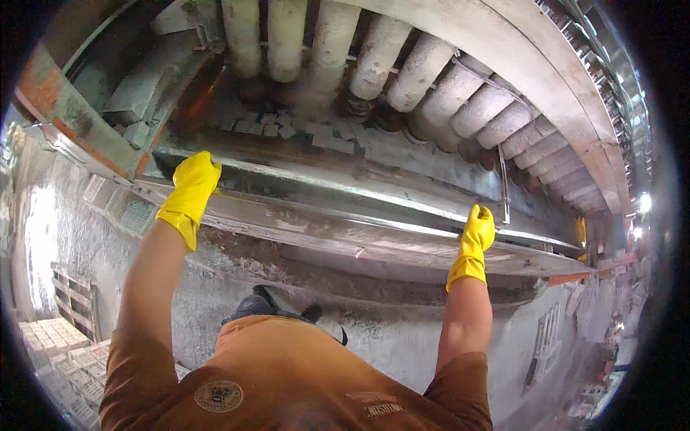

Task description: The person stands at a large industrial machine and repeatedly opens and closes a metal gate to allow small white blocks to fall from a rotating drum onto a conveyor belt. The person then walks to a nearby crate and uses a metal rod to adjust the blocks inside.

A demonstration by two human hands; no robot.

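Note:
A long, thin metal bar runs slantwise along the near side of a wet, grey machine bed. My left hand, in a yellow rubber glove, is closed at the bar's left end. Farther right, my right hand, gloved the same way, has its fingers curled over the bar near its right part. Between the bar and the metal front rim lies a dark narrow gap. The undersides of both hands' fingers are hidden.
A row of thick grey cylinders hangs beyond the bed, where square pale pieces lie. A thin upright rod stands near my right hand. Something yellow shows at the far right. Stacked blocks and a pallet are lower left.

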